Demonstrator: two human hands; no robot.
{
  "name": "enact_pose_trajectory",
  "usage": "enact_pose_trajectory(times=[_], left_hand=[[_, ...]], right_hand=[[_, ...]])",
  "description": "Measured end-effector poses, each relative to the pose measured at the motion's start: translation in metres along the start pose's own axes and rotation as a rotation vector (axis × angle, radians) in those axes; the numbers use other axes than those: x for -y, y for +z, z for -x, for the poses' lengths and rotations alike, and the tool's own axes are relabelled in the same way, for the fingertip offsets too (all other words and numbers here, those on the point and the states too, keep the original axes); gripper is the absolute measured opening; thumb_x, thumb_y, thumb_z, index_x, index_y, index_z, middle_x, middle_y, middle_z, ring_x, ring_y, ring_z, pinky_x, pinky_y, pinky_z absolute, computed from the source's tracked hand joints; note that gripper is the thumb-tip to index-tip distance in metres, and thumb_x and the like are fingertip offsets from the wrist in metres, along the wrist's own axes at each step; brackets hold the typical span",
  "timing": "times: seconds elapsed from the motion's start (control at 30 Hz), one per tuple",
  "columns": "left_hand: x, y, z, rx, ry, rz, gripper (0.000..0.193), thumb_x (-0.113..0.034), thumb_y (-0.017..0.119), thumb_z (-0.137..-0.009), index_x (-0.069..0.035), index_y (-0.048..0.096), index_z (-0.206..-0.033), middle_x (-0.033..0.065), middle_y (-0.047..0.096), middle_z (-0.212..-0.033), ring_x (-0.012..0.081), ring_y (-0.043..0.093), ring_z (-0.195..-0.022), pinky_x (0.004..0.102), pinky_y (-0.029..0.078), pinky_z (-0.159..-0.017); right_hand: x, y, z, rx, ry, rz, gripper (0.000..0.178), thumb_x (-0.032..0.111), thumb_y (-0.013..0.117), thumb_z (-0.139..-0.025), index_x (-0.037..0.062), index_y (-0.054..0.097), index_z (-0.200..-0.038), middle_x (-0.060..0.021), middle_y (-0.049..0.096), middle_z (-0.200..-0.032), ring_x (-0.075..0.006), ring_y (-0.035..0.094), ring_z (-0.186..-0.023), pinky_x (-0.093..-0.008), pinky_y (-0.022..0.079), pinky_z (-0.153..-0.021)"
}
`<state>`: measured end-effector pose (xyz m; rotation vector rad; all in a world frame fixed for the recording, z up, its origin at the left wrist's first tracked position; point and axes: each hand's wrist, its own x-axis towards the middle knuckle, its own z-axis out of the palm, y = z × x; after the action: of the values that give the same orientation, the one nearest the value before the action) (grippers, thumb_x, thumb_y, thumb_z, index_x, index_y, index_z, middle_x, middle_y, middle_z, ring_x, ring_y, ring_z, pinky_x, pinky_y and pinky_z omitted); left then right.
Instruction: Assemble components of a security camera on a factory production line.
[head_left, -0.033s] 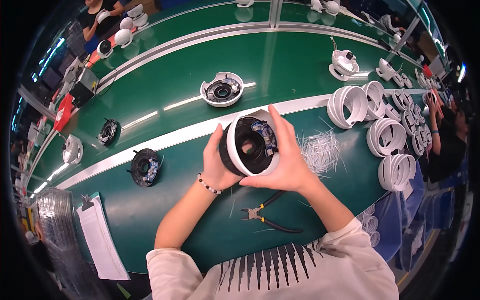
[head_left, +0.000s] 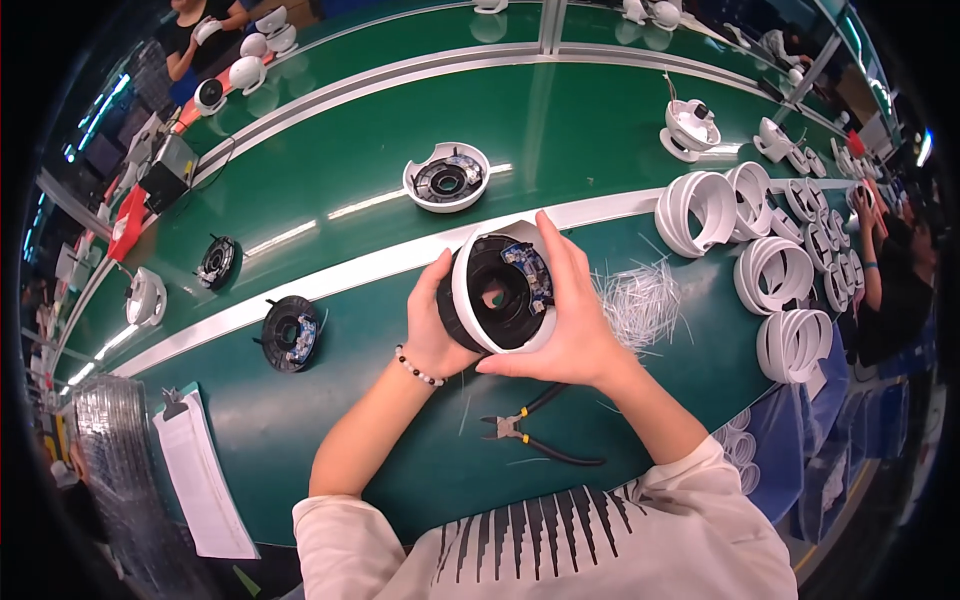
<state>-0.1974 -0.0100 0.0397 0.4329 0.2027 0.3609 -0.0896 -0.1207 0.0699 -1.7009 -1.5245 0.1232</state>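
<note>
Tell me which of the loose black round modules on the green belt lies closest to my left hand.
The black round module nearer the clipboard; the other one lies farther up the belt.

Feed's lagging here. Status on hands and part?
Left hand and right hand both grip the housing, open face up. Cutters lie below on belt. Nothing in the way.

Smooth white plastic shell with matt black plastic inside on the round housing [head_left: 497, 293], gripped between bare left hand [head_left: 437, 325] and right hand [head_left: 572, 325]. Glossy green table top [head_left: 400, 190], reflecting lamps, crossed by smooth white stripe [head_left: 330, 278]. Shiny white plastic on the rings [head_left: 790, 270]. Thin pale plastic strips in the loose pile [head_left: 640, 300]. Dull grey metal and black rubbery handles on the pliers [head_left: 530, 435]. Matt white paper on the clipboard [head_left: 200, 470]. Soft cloth sleeves [head_left: 700, 500].
</note>
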Motion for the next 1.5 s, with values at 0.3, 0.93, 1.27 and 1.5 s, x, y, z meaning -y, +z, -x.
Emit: enact_pose_trajectory(times=[0.3, 0.93, 1.27, 1.5], left_hand=[[0.006, 0.009, 0.0, 0.044, 0.078, 0.055, 0.049, -0.04, 0.026, -0.088, -0.004, 0.044, -0.116, 0.0127, 0.05, -0.113, 0.0235, 0.05, -0.102, 0.037, 0.04, -0.09], [0.006, -0.005, 0.003, 0.408, -0.111, 0.107, 0.073, -0.062, 0.03, -0.08, -0.006, 0.032, -0.127, 0.0126, 0.041, -0.123, 0.0245, 0.043, -0.111, 0.0391, 0.037, -0.094], [0.021, 0.008, 0.002, -0.024, 0.133, -0.07, 0.052, -0.02, 0.045, -0.073, -0.002, 0.037, -0.121, 0.0142, 0.05, -0.108, 0.0245, 0.05, -0.098, 0.0358, 0.041, -0.087], [0.001, -0.018, -0.012, -0.219, 0.109, -0.071, 0.038, -0.023, 0.038, -0.085, 0.0, 0.043, -0.115, 0.0133, 0.051, -0.112, 0.0239, 0.049, -0.104, 0.0378, 0.039, -0.091]], right_hand=[[0.007, -0.002, 0.001, 0.006, 0.051, -0.08, 0.119, 0.04, 0.082, -0.044, -0.002, 0.013, -0.131, -0.0223, 0.027, -0.124, -0.0347, 0.031, -0.116, -0.0406, 0.029, -0.096], [0.007, -0.019, -0.009, 0.209, -0.205, 0.172, 0.111, 0.04, 0.078, -0.039, -0.0028, 0.023, -0.126, -0.0193, 0.028, -0.125, -0.0366, 0.03, -0.115, -0.0441, 0.029, -0.09], [0.004, 0.021, 0.02, -0.185, 0.063, 0.171, 0.108, 0.038, 0.076, -0.04, -0.0047, 0.022, -0.125, -0.02, 0.029, -0.126, -0.0378, 0.032, -0.111, -0.0462, 0.03, -0.087], [-0.032, 0.007, 0.022, -0.081, -0.044, 0.06, 0.107, 0.051, 0.074, -0.051, 0.0006, 0.022, -0.13, -0.0226, 0.017, -0.135, -0.041, 0.019, -0.123, -0.0479, 0.016, -0.1]])
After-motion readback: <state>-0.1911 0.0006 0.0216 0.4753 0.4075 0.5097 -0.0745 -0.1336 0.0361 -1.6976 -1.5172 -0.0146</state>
